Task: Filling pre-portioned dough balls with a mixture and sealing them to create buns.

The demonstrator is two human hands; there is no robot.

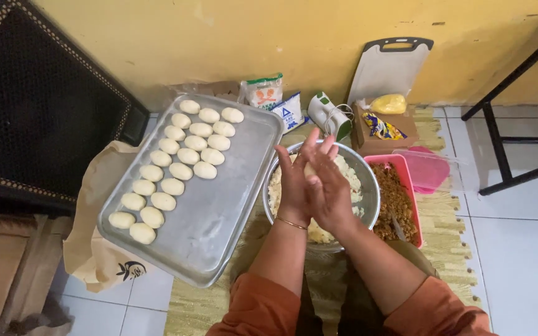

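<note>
Two hands meet over the steel bowl (pixel 368 186) in the head view, and between them sits one small lump of pale dough (pixel 309 169). My left hand (pixel 294 186) stands upright with its palm turned inward, a thin bangle at the wrist; my right hand (pixel 330 186) lies against it from the other side, fingers long and together. Both are pressed flat on the lump, not pinching it, so only its top edge shows between my palms. I cannot tell its long axis while it is covered like this.

Below my hands the bowl holds more of the same pale dough. To my left, close beside the bowl, lies the metal tray (pixel 219 218), tilted diagonally away from me, with rows of shaped dough balls (pixel 176 168) filling its far-left half and its near-right half bare. That bare part is closest to my left hand. To my right, touching the bowl's side, is a pink container (pixel 399 165) of brown filling (pixel 396 202).
</note>
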